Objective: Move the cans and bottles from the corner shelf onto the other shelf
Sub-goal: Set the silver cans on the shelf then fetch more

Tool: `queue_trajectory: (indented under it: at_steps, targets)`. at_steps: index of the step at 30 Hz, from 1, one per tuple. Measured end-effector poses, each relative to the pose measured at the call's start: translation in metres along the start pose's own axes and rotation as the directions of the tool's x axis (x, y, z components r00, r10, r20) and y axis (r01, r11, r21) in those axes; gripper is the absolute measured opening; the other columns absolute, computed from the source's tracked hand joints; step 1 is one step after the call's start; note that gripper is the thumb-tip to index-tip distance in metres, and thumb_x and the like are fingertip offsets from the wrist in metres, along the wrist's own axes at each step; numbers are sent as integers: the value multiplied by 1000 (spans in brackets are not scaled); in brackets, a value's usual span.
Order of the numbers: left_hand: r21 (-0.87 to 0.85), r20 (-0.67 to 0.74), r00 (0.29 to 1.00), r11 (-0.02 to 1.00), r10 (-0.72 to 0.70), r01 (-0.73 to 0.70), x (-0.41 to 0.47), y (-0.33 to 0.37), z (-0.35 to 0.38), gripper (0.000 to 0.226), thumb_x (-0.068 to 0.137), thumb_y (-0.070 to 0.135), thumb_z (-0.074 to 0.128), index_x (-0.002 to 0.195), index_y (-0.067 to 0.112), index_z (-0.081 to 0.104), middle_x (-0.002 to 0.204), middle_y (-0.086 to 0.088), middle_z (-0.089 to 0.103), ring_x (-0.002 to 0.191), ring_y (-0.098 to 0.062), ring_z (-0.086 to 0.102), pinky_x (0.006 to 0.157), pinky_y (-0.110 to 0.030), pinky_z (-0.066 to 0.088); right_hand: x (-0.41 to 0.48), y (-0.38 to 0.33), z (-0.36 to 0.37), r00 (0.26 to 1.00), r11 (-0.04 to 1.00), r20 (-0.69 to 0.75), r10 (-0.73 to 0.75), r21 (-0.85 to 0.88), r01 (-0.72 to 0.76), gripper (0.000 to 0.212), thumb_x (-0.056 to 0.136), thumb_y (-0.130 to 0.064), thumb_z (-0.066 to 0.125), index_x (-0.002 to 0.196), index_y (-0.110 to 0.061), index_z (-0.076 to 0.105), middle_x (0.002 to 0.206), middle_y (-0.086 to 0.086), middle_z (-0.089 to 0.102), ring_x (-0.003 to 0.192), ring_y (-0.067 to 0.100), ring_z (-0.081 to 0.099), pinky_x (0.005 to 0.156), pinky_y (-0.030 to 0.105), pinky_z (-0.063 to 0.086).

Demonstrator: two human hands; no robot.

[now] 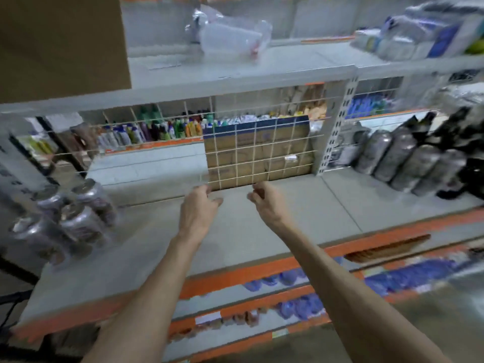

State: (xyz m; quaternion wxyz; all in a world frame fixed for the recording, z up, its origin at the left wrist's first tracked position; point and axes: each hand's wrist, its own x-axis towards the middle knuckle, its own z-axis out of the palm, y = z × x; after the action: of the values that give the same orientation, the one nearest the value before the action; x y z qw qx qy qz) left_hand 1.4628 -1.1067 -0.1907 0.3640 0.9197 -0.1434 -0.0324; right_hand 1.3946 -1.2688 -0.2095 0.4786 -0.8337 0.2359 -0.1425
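Both arms bare, stretched fwd from bottom edge toward frame centre. Left forearm (pixel 157 279) rises from lower left, right forearm (pixel 327 271) from lower right, so the two converge. Left hand (pixel 200 205) sits just left of centre, back of hand to the camera, fingers loosely curled downward, thumb out to the right. Right hand (pixel 267 203) is just right of centre at approx the same height, wrist bent, fingers loosely curled in toward the left hand. Hands near each other, not touching. Nothing visible in either; some blur.
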Motion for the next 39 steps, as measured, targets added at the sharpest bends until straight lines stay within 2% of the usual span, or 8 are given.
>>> queue_trajectory:
  at_steps: [7, 11, 19, 25, 29, 33, 36, 39]
  targets:
    - [23, 124, 964, 970, 237, -241, -19, 166, 121, 48, 86, 27, 75, 131, 13, 63, 132, -7, 65, 119, -25, 62, 102, -38, 49, 2, 80, -181, 988, 993, -136, 75, -84, -86, 34, 94, -22, 63, 122, -3, 60, 116, 14, 67, 108, 28, 62, 90, 31, 44]
    - [4, 194, 939, 957, 285, -291, -20, 224, 176, 46, 85, 27, 77, 127, 13, 65, 126, -6, 69, 115, -23, 65, 100, -38, 50, 3, 119, -259, 968, 986, -226, 111, -95, -136, 41, 92, -27, 65, 124, -2, 58, 119, 15, 66, 111, 28, 61, 97, 41, 47]
    - [-72, 292, 888, 934, 356, -351, 12, 312, 291, 47, 84, 27, 78, 127, 12, 65, 126, -7, 69, 115, -22, 64, 103, -42, 49, 37, 202, -366, 922, 963, -331, 203, -106, -249, 40, 92, -28, 66, 122, -3, 56, 117, 11, 64, 107, 26, 59, 94, 38, 48]
    - [-228, 374, 859, 933, 349, -279, 54, 361, 382, 52, 81, 28, 82, 127, 12, 64, 124, -6, 70, 113, -23, 65, 100, -41, 51, 79, 271, -424, 870, 949, -409, 277, -29, -315, 44, 89, -25, 70, 123, -3, 54, 107, 5, 60, 103, 23, 58, 83, 27, 40]
    - [-383, 359, 864, 900, 354, -209, 66, 376, 420, 51, 81, 24, 82, 128, 15, 62, 121, 3, 69, 114, -17, 63, 103, -38, 49, 96, 306, -447, 854, 962, -452, 258, 34, -272, 50, 86, -32, 72, 126, -9, 52, 109, -1, 61, 103, 19, 59, 88, 35, 48]
    - [-460, 315, 871, 863, 377, -207, 78, 395, 438, 54, 84, 17, 79, 133, 15, 58, 95, 23, 57, 93, -5, 60, 91, -26, 47, 117, 319, -461, 848, 979, -494, 194, 48, -196, 44, 78, -38, 72, 114, -22, 55, 104, -4, 63, 100, 22, 61, 85, 48, 52]
    - [-451, 273, 844, 837, 461, -311, 79, 397, 448, 62, 78, 15, 84, 136, 17, 59, 104, 11, 66, 96, -9, 64, 95, -35, 54, 130, 318, -457, 838, 993, -536, 103, 1, -122, 60, 79, -40, 73, 131, -16, 54, 122, 1, 60, 115, 20, 56, 97, 41, 47]
    - [-384, 267, 829, 843, 492, -377, 78, 398, 453, 78, 71, 25, 89, 140, 15, 55, 119, 1, 66, 105, -14, 65, 95, -32, 54, 139, 313, -450, 831, 990, -545, 111, -15, -142, 75, 74, -39, 79, 136, -10, 49, 129, 10, 57, 118, 22, 53, 99, 38, 45]
